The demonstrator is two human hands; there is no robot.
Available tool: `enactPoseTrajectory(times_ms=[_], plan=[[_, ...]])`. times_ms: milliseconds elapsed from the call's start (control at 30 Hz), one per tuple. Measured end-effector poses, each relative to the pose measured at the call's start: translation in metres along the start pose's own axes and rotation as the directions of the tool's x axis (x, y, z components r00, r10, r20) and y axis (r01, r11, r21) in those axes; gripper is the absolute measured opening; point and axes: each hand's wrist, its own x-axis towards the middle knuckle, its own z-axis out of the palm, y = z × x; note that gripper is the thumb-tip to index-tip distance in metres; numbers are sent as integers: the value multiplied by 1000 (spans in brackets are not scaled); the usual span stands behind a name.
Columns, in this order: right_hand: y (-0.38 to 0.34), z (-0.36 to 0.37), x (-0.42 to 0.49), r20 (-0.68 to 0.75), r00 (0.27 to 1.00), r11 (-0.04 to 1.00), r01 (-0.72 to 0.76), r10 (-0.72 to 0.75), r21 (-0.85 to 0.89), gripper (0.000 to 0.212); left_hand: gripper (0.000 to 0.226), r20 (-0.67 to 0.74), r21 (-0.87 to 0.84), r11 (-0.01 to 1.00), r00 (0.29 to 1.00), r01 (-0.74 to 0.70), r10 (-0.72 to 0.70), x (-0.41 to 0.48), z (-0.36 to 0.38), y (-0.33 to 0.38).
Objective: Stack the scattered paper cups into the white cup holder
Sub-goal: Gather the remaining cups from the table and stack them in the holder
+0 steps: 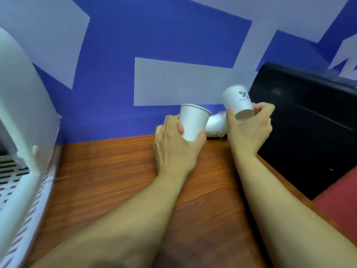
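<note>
Over the far edge of the wooden table (108, 171), the left hand (173, 144) grips an upright paper cup (193, 120) near its base. Just to its right, the right hand (249, 128) clasps a printed cup (237, 101), tilted with its bottom toward the camera. Another cup (215, 126) lies on its side between them, against the blue wall (116, 74).

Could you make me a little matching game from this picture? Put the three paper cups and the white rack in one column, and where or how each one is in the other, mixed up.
Things:
1. Plain paper cup
2. Printed paper cup
3. Paper cup on its side
4. White perforated rack

States:
A. Lying on the wooden table by the wall
B. Upright, held in the left hand
C. At the far left edge of the view
D. Tipped, bottom towards the camera, held in the right hand

Pairs: 1-B, 2-D, 3-A, 4-C
</note>
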Motion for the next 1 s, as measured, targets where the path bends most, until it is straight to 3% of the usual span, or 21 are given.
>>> enactPoseTrajectory(times_ms=[67, 233, 400, 533, 633, 700, 800, 867, 933, 1000], plan=[[-3, -5, -1, -63, 998, 994, 24, -17, 108, 50, 50, 4, -45, 999, 1000, 30, -30, 0, -2, 4], [-18, -30, 3, -154, 982, 934, -49, 110, 355, 44, 68, -38, -142, 990, 999, 2, -8, -1, -6, 8], [-44, -55, -33, 140, 990, 834, -87, 12, 545, 58, 86, -45, -212, 976, 998, -50, 41, -6, -18, 30], [-69, -101, -51, 329, 925, 862, -4, -189, 507, 85, 63, 27, -266, 964, 1000, -7, 14, -31, -57, 67], [-99, -143, -52, 496, 817, 828, -43, -294, 560, 91, 46, 67, -209, 978, 997, -12, 27, -50, -119, 90], [-125, -167, -59, 560, 762, 819, -67, -326, 569, 87, 31, 63, -137, 988, 995, -67, 76, -58, -166, 105], [-171, -191, -82, 570, 747, 796, -93, -342, 598, 74, 15, 36, -6, 981, 981, -192, 192, -61, -228, 122], [-201, -198, -103, 572, 732, 786, -82, -370, 613, 62, 17, 32, 111, 964, 971, -240, 238, -63, -272, 128], [-227, -200, -125, 551, 705, 778, 1, -446, 628, 42, 27, 0, 196, 951, 970, -240, 245, -68, -315, 129], [-252, -197, -149, 502, 677, 756, 125, -539, 643, 26, 16, -43, 258, 944, 974, -205, 223, -72, -357, 126]])
